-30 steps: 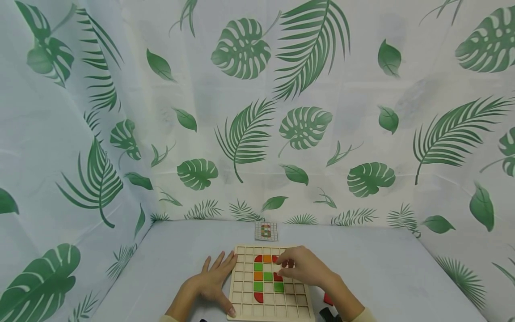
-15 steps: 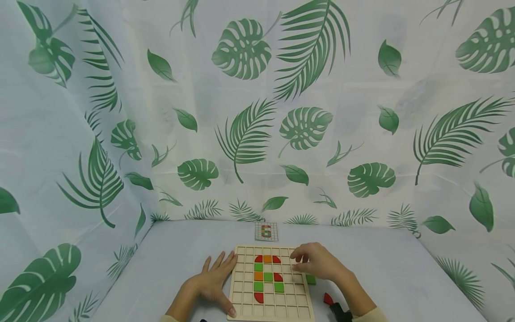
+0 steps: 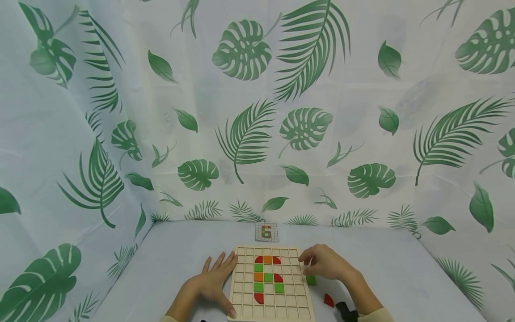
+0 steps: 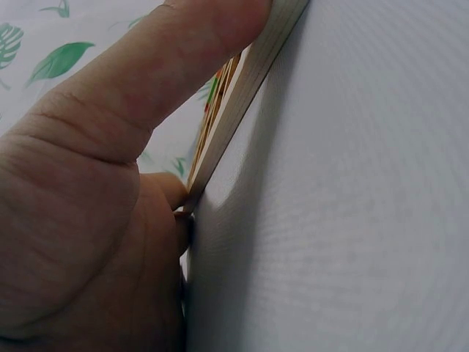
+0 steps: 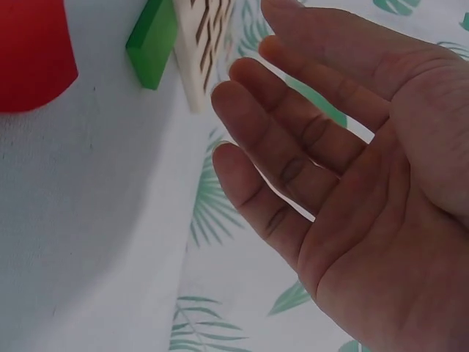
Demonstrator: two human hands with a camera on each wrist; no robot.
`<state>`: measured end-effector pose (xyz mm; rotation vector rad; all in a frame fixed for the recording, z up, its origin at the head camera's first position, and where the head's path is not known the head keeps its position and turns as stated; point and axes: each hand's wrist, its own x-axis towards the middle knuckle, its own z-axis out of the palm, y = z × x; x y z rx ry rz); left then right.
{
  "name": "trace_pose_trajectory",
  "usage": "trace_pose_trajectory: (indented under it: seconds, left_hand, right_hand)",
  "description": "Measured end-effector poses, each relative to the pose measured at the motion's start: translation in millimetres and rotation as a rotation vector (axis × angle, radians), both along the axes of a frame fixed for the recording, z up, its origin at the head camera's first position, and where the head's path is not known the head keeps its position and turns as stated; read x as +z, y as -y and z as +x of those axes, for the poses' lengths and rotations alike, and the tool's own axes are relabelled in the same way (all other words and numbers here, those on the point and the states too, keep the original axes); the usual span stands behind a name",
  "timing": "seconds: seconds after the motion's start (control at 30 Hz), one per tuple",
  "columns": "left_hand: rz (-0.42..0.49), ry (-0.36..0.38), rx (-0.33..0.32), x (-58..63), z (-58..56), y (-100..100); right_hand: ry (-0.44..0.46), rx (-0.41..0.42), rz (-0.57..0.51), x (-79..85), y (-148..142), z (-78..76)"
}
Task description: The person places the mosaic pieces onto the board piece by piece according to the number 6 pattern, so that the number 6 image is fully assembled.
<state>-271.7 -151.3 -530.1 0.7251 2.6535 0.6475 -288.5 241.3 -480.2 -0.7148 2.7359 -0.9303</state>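
Note:
A wooden grid board (image 3: 245,308) lies on the table, with red quarter-round, orange and green tiles set in its squares. My left hand (image 3: 211,281) is spread along the board's left edge; in the left wrist view its thumb (image 4: 168,66) rests at the board's side. Just off the right edge hovers my right hand (image 3: 323,263), fingers loosely bent. The right wrist view shows this hand's fingers holding nothing. Close below it, a loose green tile (image 3: 311,280) sits against the board's right side. A loose red quarter-round tile (image 3: 329,300) lies nearer the person.
Behind the board lies a small card (image 3: 266,232) printed with a coloured grid figure. A black device (image 3: 347,311) sits at the right wrist. Leaf-patterned cloth (image 3: 306,129) hangs behind the table and on its sides.
My right hand has moved rightward from above the board to beyond its right edge, uncovering the upper red tile and the loose green one. The left hand stays put.

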Motion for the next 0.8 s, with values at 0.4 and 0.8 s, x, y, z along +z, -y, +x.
trace_pose_trajectory:
  seconds: [0.4,0.8]
  left_hand:
    - [-0.009,0.0,0.011,0.7,1.2,-1]
    - [-0.011,0.0,0.016,-0.4,0.1,-1]
  right_hand:
    - [0.072,0.031,0.001,-3.4,-7,1.0]
    - [0.067,0.027,0.061,-12.1,-8,-0.5]
